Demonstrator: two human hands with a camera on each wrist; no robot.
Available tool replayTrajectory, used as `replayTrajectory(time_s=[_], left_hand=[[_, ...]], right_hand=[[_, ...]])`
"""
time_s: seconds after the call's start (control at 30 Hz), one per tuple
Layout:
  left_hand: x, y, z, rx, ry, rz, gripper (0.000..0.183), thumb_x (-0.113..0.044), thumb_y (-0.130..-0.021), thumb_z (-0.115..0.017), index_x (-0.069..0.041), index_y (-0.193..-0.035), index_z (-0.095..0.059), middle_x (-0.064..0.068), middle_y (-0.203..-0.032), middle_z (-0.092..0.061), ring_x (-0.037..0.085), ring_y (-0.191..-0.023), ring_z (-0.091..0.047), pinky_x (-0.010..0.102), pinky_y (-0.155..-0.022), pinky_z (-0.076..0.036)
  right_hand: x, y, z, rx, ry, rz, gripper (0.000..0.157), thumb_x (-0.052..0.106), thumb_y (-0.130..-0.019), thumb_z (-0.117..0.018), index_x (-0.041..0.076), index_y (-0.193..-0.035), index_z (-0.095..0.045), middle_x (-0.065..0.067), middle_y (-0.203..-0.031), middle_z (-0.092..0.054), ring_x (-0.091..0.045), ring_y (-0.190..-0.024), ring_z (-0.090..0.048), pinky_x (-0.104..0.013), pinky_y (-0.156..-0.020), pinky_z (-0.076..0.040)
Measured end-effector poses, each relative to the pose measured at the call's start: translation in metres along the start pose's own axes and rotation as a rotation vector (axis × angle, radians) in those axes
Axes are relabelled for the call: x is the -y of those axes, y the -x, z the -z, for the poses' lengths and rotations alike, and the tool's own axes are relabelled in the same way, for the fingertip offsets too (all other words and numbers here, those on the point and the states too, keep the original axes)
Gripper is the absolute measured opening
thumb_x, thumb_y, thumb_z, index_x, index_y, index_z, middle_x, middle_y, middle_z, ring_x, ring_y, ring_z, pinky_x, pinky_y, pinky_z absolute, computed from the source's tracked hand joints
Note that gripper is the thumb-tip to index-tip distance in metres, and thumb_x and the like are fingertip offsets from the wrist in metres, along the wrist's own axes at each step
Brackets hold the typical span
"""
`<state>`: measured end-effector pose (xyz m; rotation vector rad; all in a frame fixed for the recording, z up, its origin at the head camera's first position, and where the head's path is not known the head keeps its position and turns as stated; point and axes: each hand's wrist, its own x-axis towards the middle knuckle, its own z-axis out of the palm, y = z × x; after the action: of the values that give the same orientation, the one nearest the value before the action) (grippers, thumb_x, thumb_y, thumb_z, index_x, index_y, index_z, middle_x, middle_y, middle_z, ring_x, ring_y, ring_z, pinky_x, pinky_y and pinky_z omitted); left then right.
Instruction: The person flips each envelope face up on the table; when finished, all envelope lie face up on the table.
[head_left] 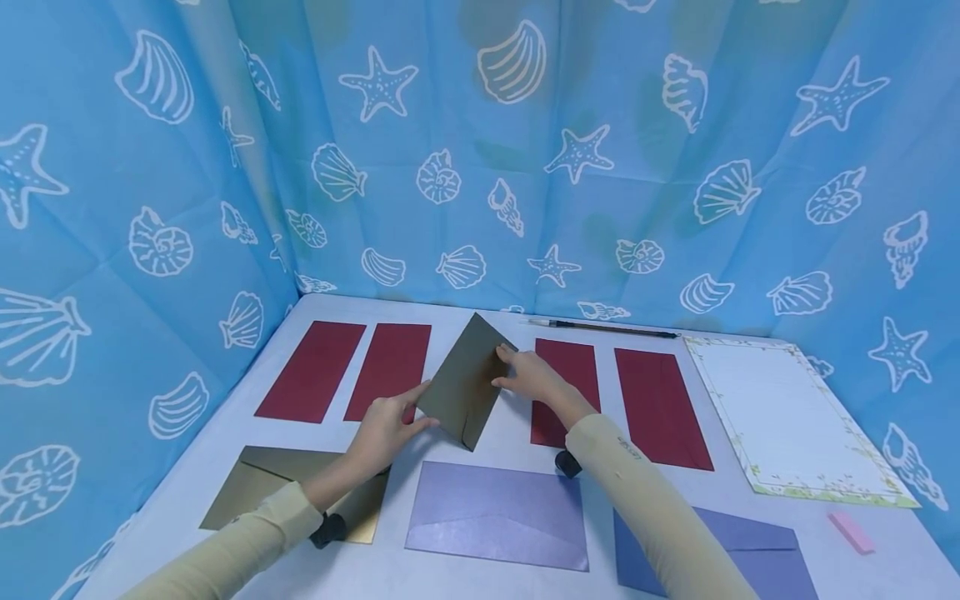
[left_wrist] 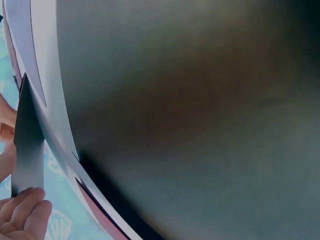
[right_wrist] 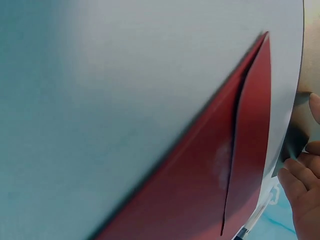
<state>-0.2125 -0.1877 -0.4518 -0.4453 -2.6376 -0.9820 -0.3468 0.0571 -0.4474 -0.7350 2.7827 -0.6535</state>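
A dark gold envelope (head_left: 459, 375) is held tilted over the middle of the table, its flap side towards me. My left hand (head_left: 384, 432) grips its lower left edge, thumb in front and fingers behind. At the upper right edge, my right hand (head_left: 534, 377) pinches it between thumb and fingers. In the left wrist view the held envelope (left_wrist: 27, 145) appears narrow at the far left. Fingers of the right hand (right_wrist: 305, 187) show at the right border of the right wrist view, partly cut off. Under my left forearm lies another gold envelope (head_left: 247, 479).
Red envelopes lie in a row behind, two at left (head_left: 311, 371) and two at right (head_left: 660, 404). Lilac (head_left: 495, 517) and blue-violet (head_left: 765, 533) envelopes lie in front. Bordered paper (head_left: 795, 417), a brush (head_left: 615, 327) and a pink block (head_left: 851, 532) are at right; a blue curtain (head_left: 465, 217) surrounds the table.
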Motion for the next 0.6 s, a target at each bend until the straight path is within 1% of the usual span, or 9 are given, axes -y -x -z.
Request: replayTrajectory(time_s=[0.1, 0.17, 0.2, 0.27, 0.33, 0.37, 0.43, 0.53, 0.6], left_hand=[[0.0, 0.0, -0.002, 0.029, -0.021, 0.016, 0.064, -0.018, -0.076, -0.082, -0.001, -0.133, -0.057, 0.002, -0.05, -0.035, 0.004, -0.045, -0.018, 0.02, -0.041, -0.025], [0.0, 0.0, -0.003, 0.05, -0.034, 0.033, 0.062, -0.018, -0.076, -0.082, -0.001, -0.131, -0.059, 0.003, -0.054, -0.047, 0.004, -0.047, -0.027, 0.019, -0.042, -0.029], [0.0, 0.0, -0.003, 0.059, -0.042, 0.037, 0.06, -0.018, -0.077, -0.082, 0.0, -0.13, -0.06, 0.004, -0.059, -0.056, 0.004, -0.049, -0.034, 0.018, -0.043, -0.032], [0.0, 0.0, -0.005, 0.087, -0.05, 0.052, 0.058, -0.018, -0.077, -0.081, 0.001, -0.128, -0.06, 0.009, -0.078, -0.069, 0.006, -0.058, -0.05, 0.017, -0.047, -0.038], [0.0, 0.0, -0.007, 0.111, -0.057, 0.061, 0.055, -0.017, -0.078, -0.08, 0.003, -0.127, -0.061, 0.013, -0.099, -0.072, 0.009, -0.072, -0.062, 0.017, -0.052, -0.044], [0.0, 0.0, -0.008, 0.119, -0.066, 0.058, 0.054, -0.016, -0.078, -0.08, 0.003, -0.126, -0.061, 0.014, -0.105, -0.071, 0.01, -0.077, -0.064, 0.018, -0.055, -0.046], [0.0, 0.0, -0.01, 0.14, -0.086, 0.06, 0.054, -0.017, -0.079, -0.079, 0.004, -0.125, -0.061, 0.014, -0.109, -0.07, 0.011, -0.082, -0.065, 0.018, -0.058, -0.047], [0.0, -0.002, -0.013, 0.144, -0.118, 0.049, 0.052, -0.017, -0.079, -0.08, 0.004, -0.124, -0.063, 0.015, -0.108, -0.07, 0.011, -0.08, -0.063, 0.02, -0.06, -0.048], [-0.001, -0.003, -0.014, 0.145, -0.144, 0.041, 0.051, -0.018, -0.079, -0.08, 0.004, -0.123, -0.063, 0.015, -0.108, -0.07, 0.011, -0.082, -0.064, 0.022, -0.064, -0.051]], right_hand=[[-0.001, 0.0, 0.0, 0.016, 0.014, 0.002, 0.071, 0.027, -0.091, -0.069, 0.007, -0.149, -0.034, -0.011, -0.153, -0.033, -0.029, -0.136, -0.038, -0.036, -0.099, -0.045], [-0.002, 0.001, 0.0, 0.028, 0.025, 0.001, 0.07, 0.027, -0.091, -0.068, 0.006, -0.149, -0.034, -0.011, -0.153, -0.033, -0.029, -0.137, -0.036, -0.037, -0.101, -0.043], [-0.002, 0.001, 0.001, 0.035, 0.032, 0.003, 0.069, 0.027, -0.092, -0.068, 0.005, -0.148, -0.035, -0.012, -0.152, -0.034, -0.029, -0.138, -0.035, -0.038, -0.102, -0.042], [-0.002, 0.0, 0.001, 0.052, 0.05, 0.005, 0.068, 0.027, -0.093, -0.066, 0.004, -0.148, -0.035, -0.013, -0.152, -0.034, -0.029, -0.139, -0.033, -0.038, -0.104, -0.04], [-0.002, 0.0, 0.001, 0.064, 0.077, 0.011, 0.066, 0.026, -0.094, -0.064, 0.003, -0.148, -0.035, -0.014, -0.152, -0.034, -0.028, -0.14, -0.031, -0.038, -0.106, -0.037], [-0.002, 0.0, 0.001, 0.07, 0.089, 0.016, 0.065, 0.026, -0.095, -0.063, 0.002, -0.147, -0.035, -0.015, -0.152, -0.034, -0.028, -0.14, -0.031, -0.038, -0.107, -0.036], [-0.002, -0.001, 0.0, 0.077, 0.114, 0.024, 0.063, 0.026, -0.096, -0.061, 0.0, -0.147, -0.036, -0.016, -0.151, -0.034, -0.029, -0.14, -0.031, -0.039, -0.108, -0.034], [-0.002, -0.002, -0.001, 0.076, 0.135, 0.027, 0.061, 0.026, -0.097, -0.059, -0.001, -0.147, -0.036, -0.017, -0.152, -0.034, -0.03, -0.14, -0.03, -0.04, -0.11, -0.032], [-0.003, -0.002, -0.002, 0.071, 0.131, 0.021, 0.061, 0.026, -0.097, -0.059, 0.0, -0.147, -0.036, -0.016, -0.152, -0.033, -0.029, -0.14, -0.03, -0.04, -0.11, -0.032]])
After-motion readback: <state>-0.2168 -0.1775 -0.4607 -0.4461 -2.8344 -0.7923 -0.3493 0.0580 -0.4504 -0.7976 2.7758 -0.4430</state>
